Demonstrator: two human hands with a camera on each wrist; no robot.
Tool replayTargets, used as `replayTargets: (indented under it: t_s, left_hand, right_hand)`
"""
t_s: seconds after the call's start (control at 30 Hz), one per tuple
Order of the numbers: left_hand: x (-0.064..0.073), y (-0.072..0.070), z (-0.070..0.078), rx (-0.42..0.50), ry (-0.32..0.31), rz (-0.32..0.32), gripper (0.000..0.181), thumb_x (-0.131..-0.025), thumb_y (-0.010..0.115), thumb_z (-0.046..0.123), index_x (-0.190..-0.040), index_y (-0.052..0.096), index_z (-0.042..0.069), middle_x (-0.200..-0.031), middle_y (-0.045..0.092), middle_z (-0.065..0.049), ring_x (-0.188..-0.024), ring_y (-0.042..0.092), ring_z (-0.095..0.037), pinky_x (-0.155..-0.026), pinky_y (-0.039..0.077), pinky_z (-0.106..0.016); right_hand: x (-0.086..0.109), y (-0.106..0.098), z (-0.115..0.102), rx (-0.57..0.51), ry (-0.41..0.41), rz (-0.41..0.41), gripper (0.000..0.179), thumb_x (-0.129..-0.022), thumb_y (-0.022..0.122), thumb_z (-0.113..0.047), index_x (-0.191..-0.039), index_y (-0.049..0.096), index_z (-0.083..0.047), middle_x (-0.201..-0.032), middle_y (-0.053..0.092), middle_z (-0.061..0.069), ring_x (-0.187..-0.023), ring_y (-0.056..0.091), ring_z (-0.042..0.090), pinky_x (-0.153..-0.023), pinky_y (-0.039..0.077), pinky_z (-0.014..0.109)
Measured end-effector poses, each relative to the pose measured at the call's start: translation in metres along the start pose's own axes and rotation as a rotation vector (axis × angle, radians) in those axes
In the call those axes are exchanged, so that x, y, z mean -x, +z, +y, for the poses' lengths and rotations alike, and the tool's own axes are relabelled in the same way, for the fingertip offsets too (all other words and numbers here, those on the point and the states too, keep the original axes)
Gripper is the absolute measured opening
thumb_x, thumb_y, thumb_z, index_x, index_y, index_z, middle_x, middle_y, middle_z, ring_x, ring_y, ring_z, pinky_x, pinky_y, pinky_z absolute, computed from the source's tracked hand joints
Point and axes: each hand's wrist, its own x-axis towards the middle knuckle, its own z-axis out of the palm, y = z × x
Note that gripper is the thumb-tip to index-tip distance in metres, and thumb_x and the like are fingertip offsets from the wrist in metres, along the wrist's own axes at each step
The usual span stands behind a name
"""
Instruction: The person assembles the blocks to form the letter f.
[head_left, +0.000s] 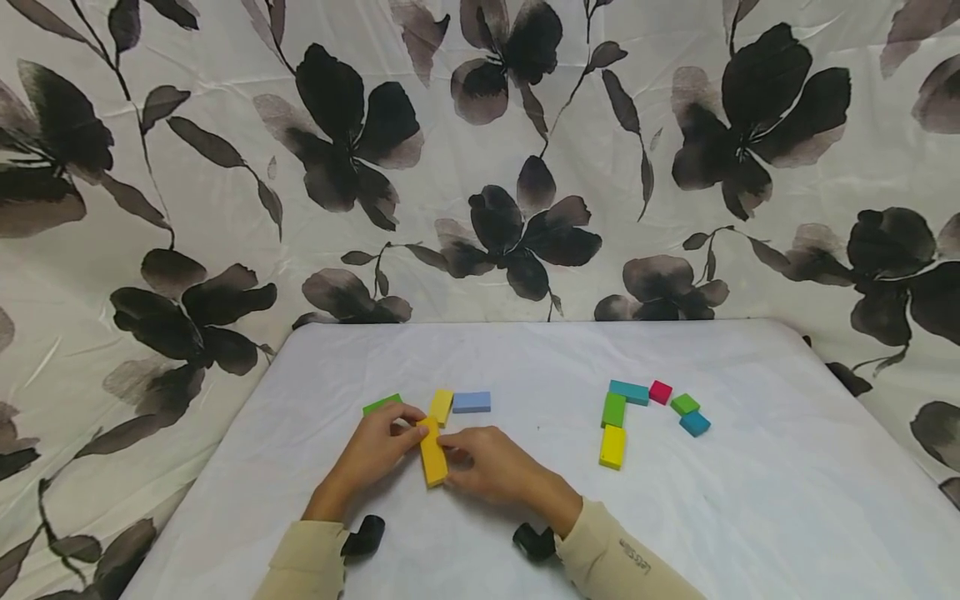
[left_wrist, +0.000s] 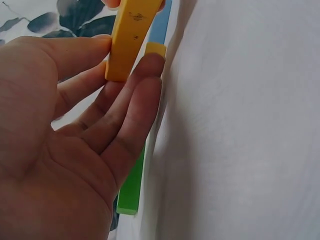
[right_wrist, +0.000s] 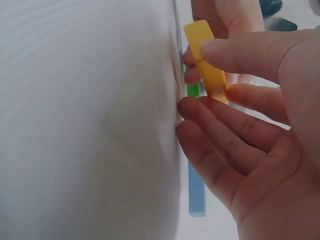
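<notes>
Both hands hold an orange-yellow toy block (head_left: pixel 433 460) between them, tilted just above the table. My left hand (head_left: pixel 380 446) pinches one end between thumb and fingers. From the other side, my right hand (head_left: pixel 491 465) grips it, its thumb across the block (right_wrist: pixel 213 80) in the right wrist view. Just beyond the hands lies a paler yellow block (head_left: pixel 442 405), with a light blue block (head_left: pixel 472 402) to its right. Partly hidden behind the left hand is a green block (head_left: pixel 381 405), which also shows below the fingers in the left wrist view.
On the table's right side, a teal block (head_left: pixel 628 392), a green block (head_left: pixel 613 410) and a yellow block (head_left: pixel 612 448) form a bent line. Beside them lie a red block (head_left: pixel 660 392), another green block (head_left: pixel 685 404) and a smaller teal block (head_left: pixel 695 423). Floral cloth (head_left: pixel 517 167) hangs behind.
</notes>
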Motion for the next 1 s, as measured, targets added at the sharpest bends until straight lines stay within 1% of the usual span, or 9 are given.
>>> replayTargets:
  t_s: [0.1,0.27,0.43,0.6,0.73,0.9,1.0]
  left_hand:
    - [0.001,0.002,0.002,0.041,-0.016,-0.006,0.018,-0.092,0.074,0.012,-0.110,0.070,0.012,-0.105,0.063,-0.002,-0.083,0.065,-0.016,-0.071,0.057,-0.029]
    - [0.002,0.007,0.006,0.083,-0.036,-0.012,0.020,-0.093,0.073,0.012,-0.112,0.069,0.012,-0.107,0.063,-0.004,-0.082,0.067,-0.015,-0.074,0.057,-0.028]
    - [0.002,0.012,0.012,0.137,-0.044,-0.017,0.020,-0.094,0.071,0.010,-0.114,0.069,0.010,-0.108,0.062,-0.006,-0.083,0.067,-0.016,-0.075,0.058,-0.028]
    - [0.001,0.018,0.018,0.193,-0.011,-0.018,0.020,-0.094,0.071,0.009,-0.113,0.069,0.009,-0.109,0.060,-0.007,-0.083,0.067,-0.018,-0.074,0.058,-0.028]
    - [-0.001,0.026,0.023,0.216,0.019,-0.025,0.019,-0.094,0.071,0.009,-0.114,0.069,0.009,-0.108,0.061,-0.008,-0.084,0.068,-0.018,-0.074,0.058,-0.027]
    - [-0.003,0.035,0.033,0.213,0.035,-0.031,0.020,-0.095,0.070,0.014,-0.115,0.069,0.010,-0.111,0.061,-0.007,-0.086,0.068,-0.016,-0.076,0.058,-0.029]
    - [-0.007,0.040,0.039,0.204,0.042,-0.033,0.018,-0.095,0.070,0.015,-0.113,0.070,0.011,-0.115,0.061,-0.006,-0.085,0.067,-0.016,-0.075,0.057,-0.030]
  right_hand:
    - [0.004,-0.001,0.001,-0.027,0.000,0.017,0.049,-0.089,0.076,-0.017,-0.136,0.063,-0.007,-0.122,0.068,-0.003,-0.099,0.065,0.003,-0.086,0.051,0.018]
    - [0.010,-0.005,0.004,-0.094,0.014,0.025,0.050,-0.090,0.075,-0.014,-0.137,0.062,-0.006,-0.122,0.069,-0.001,-0.096,0.066,0.003,-0.081,0.052,0.016]
    - [0.018,-0.010,0.006,-0.146,0.037,0.021,0.051,-0.090,0.074,-0.012,-0.138,0.061,-0.006,-0.125,0.067,-0.001,-0.097,0.066,0.004,-0.082,0.052,0.017]
    - [0.026,-0.015,0.011,-0.166,0.044,0.047,0.050,-0.090,0.074,-0.011,-0.138,0.061,-0.007,-0.127,0.066,-0.001,-0.098,0.066,0.005,-0.082,0.053,0.019]
    - [0.033,-0.019,0.015,-0.196,0.049,0.066,0.050,-0.090,0.074,-0.010,-0.138,0.061,-0.009,-0.131,0.062,0.000,-0.099,0.066,0.007,-0.083,0.054,0.021]
    - [0.043,-0.023,0.017,-0.208,0.046,0.103,0.050,-0.090,0.074,-0.008,-0.138,0.061,-0.009,-0.143,0.053,0.004,-0.100,0.067,0.009,-0.084,0.054,0.022]
    - [0.048,-0.027,0.016,-0.208,0.042,0.130,0.048,-0.090,0.073,-0.006,-0.137,0.062,-0.007,-0.146,0.050,0.006,-0.101,0.068,0.011,-0.085,0.055,0.023]
